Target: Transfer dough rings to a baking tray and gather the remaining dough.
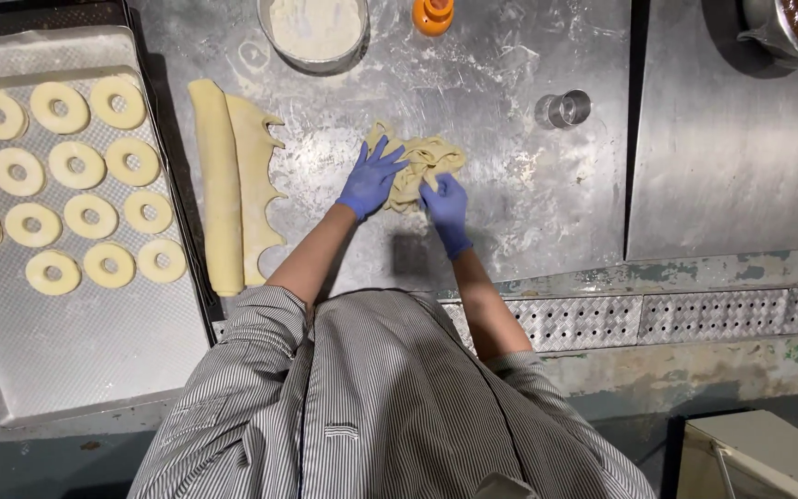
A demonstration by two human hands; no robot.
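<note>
At the far left a metal tray carries rows of pale dough rings, each with a hole in the middle, lying apart from one another. Just right of the tray, on the floured steel counter, lies a long strip of dough, folded along one side and scalloped on the other where rounds have been cut out. Next comes the person's left hand in a blue glove, fingers spread wide and pressed flat on the left edge of a crumpled heap of dough scraps in the middle of the counter. The right hand, also gloved in blue, has its fingers curled and pinched into the near side of the same heap, so both hands have hold of it. The scraps look soft, limp and light, likely to stretch, tear or sag if lifted by one end, and probably a little tacky despite the flour; scooping from beneath with both hands at opposite sides would seem the safest hold. Behind the heap stand a round pan of flour and a small orange object. Farther right a small metal ring cutter rests alone on the counter.
</note>
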